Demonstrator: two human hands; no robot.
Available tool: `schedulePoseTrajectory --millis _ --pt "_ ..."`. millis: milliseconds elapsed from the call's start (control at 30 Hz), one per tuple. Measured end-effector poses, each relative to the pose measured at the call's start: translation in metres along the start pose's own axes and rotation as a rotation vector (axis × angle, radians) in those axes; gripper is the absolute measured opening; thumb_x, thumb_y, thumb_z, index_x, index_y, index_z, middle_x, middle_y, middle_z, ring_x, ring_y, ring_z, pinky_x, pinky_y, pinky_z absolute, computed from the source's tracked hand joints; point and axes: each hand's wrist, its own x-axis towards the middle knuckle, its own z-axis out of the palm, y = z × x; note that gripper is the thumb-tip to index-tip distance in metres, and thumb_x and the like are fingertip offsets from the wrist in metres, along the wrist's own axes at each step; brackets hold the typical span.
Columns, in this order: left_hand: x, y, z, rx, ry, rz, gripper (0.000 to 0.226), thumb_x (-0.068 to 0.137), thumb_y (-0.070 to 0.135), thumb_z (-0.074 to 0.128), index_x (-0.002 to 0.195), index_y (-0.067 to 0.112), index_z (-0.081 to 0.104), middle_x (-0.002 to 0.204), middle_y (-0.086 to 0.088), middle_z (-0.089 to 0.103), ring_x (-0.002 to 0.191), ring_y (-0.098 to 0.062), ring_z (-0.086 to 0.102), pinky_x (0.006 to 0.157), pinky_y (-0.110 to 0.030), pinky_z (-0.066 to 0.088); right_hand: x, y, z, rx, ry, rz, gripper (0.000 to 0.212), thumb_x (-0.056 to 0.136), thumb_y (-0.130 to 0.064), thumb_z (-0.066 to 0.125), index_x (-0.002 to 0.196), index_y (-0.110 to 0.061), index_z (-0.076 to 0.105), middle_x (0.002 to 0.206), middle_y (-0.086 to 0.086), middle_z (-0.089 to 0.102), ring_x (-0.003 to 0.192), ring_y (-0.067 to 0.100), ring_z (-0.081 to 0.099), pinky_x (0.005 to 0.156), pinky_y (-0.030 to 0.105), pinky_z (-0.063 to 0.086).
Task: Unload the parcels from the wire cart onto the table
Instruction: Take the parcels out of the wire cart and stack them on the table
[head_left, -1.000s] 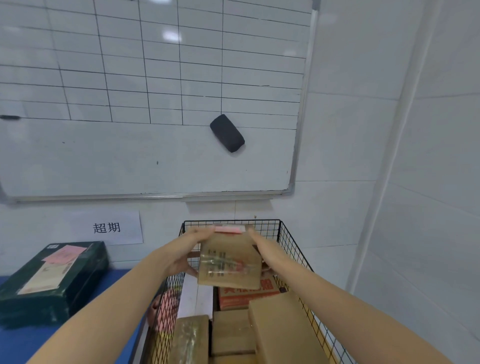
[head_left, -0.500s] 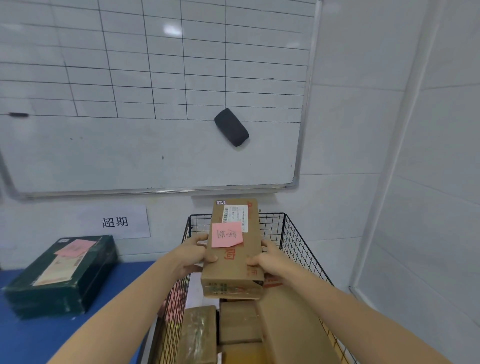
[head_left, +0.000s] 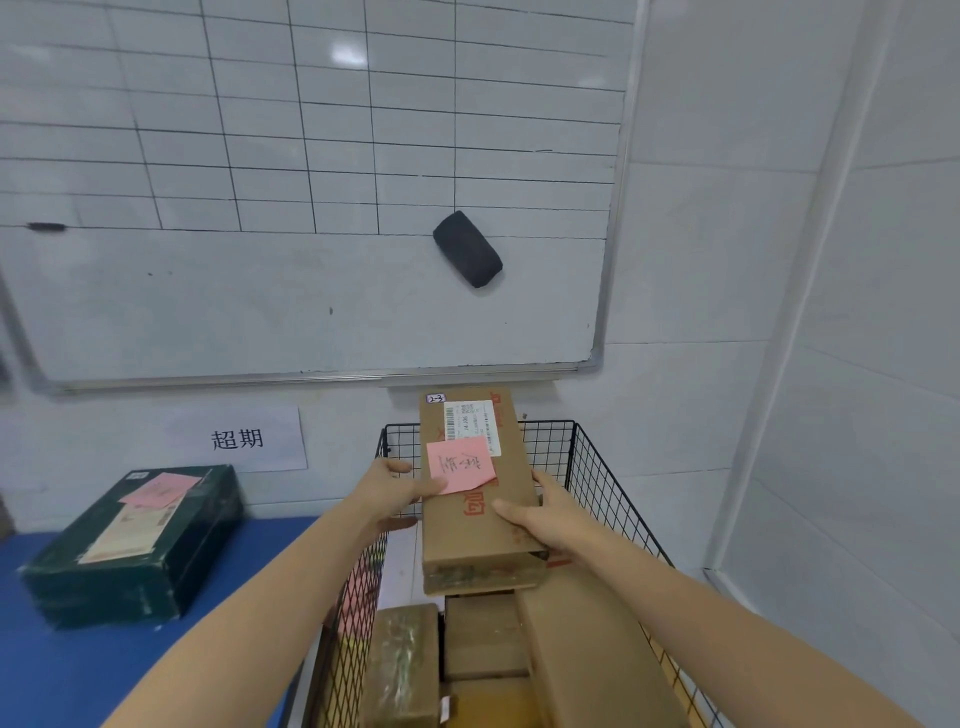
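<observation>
The wire cart (head_left: 597, 483) was packed with parcels (head_left: 485, 642) nearly to its rim; the held parcel (head_left: 472, 525) stood above the rim. The cart's left side bordered the blue table (head_left: 260, 566). A green box (head_left: 140, 545) occupied the table's left part, and bare surface lay between box and cart. A tiled wall (head_left: 831, 467) closed the right side.

The parcel (head_left: 478, 525) I hold hides most of the fingers of my left hand (head_left: 395, 491) and right hand (head_left: 545, 514) beneath it, and part of the far wall of the wire cart (head_left: 597, 467). Print on its white label (head_left: 470, 423) is too small to read. The bottom edge cuts off the cart and the lower parcels (head_left: 483, 639) inside.
</observation>
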Motion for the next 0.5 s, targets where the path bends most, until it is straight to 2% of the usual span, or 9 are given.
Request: schedulePoseTrajectory --millis 67,100,167,200,267,333,400,467,500 --pt "-0.001 0.004 -0.001 0.004 -0.032 0.001 0.100 0.070 0.008 0.083 0.143 0.023 0.017 0.128 -0.012 0.055 0.104 -0.024 0.061 0.086 -0.046 0.054 0.002 0.002 -0.003 0.016 -0.010 -0.010 0.067 0.086 -0.020 0.069 0.143 -0.022 0.034 0.126 0.002 0.059 0.105 0.018 0.064 0.088 0.031 0.054" --pt "-0.001 0.007 -0.001 0.007 -0.041 0.015 0.110 0.070 0.008 0.083 0.147 0.027 0.007 0.129 -0.013 0.055 0.097 -0.023 0.063 0.081 -0.044 0.056 0.002 0.002 -0.006 0.023 -0.023 -0.026 0.068 0.086 -0.018 0.070 0.144 -0.024 0.034 0.121 -0.001 0.060 0.099 0.015 0.065 0.080 0.028 0.057" --pt "-0.001 0.012 -0.001 -0.019 -0.042 0.023 0.115 0.073 0.019 0.082 0.147 0.034 -0.006 0.123 -0.011 0.059 0.090 -0.025 0.066 0.068 -0.040 0.057 0.002 0.000 -0.010 -0.019 -0.055 -0.069 0.070 0.085 -0.014 0.070 0.144 -0.028 0.035 0.108 -0.009 0.056 0.088 0.003 0.061 0.061 0.015 0.053" --pt "0.000 0.014 -0.001 -0.026 -0.035 0.020 0.114 0.075 0.028 0.080 0.146 0.038 -0.009 0.119 -0.009 0.061 0.090 -0.028 0.067 0.065 -0.040 0.058 0.003 -0.001 -0.012 -0.053 -0.064 -0.085 0.071 0.085 -0.014 0.070 0.144 -0.029 0.035 0.105 -0.010 0.054 0.085 -0.001 0.057 0.057 0.011 0.049" --pt "0.001 0.017 -0.002 0.011 -0.001 0.031 0.108 0.079 0.042 0.073 0.144 0.041 -0.012 0.115 -0.008 0.064 0.091 -0.031 0.068 0.061 -0.039 0.058 0.003 -0.003 -0.018 -0.084 -0.076 -0.102 0.074 0.084 -0.014 0.071 0.144 -0.035 0.034 0.107 -0.010 0.053 0.088 -0.002 0.056 0.060 0.011 0.049" --pt "0.006 0.022 -0.006 0.049 0.051 0.062 0.097 0.082 0.046 0.069 0.144 0.039 -0.005 0.112 -0.009 0.065 0.090 -0.029 0.067 0.066 -0.041 0.059 0.004 -0.004 -0.023 -0.094 -0.092 -0.110 0.074 0.082 -0.015 0.073 0.142 -0.040 0.037 0.115 -0.005 0.056 0.100 0.009 0.060 0.077 0.025 0.056" --pt "0.010 0.029 -0.014 0.049 0.116 0.080 0.092 0.082 0.045 0.069 0.146 0.037 0.002 0.112 -0.010 0.062 0.089 -0.029 0.066 0.060 -0.039 0.058 0.007 -0.001 -0.028 -0.123 -0.116 -0.112 0.076 0.078 -0.018 0.077 0.140 -0.042 0.040 0.124 -0.001 0.057 0.109 0.016 0.061 0.092 0.037 0.053" --pt "0.014 0.035 -0.021 0.057 0.146 0.086 0.089 0.080 0.043 0.072 0.146 0.035 0.012 0.121 -0.011 0.055 0.092 -0.030 0.064 0.053 -0.038 0.057 0.007 0.002 -0.032 -0.108 -0.141 -0.112 0.077 0.075 -0.017 0.080 0.139 -0.043 0.043 0.126 -0.001 0.058 0.111 0.016 0.061 0.093 0.037 0.053" --pt "0.014 0.037 -0.024 0.100 0.139 0.091 0.078 0.082 0.041 0.070 0.143 0.029 0.023 0.120 -0.011 0.056 0.089 -0.028 0.065 0.054 -0.038 0.058 0.008 0.002 -0.033 -0.091 -0.146 -0.113 0.078 0.075 -0.016 0.080 0.138 -0.043 0.043 0.125 -0.001 0.058 0.111 0.015 0.060 0.091 0.034 0.054"
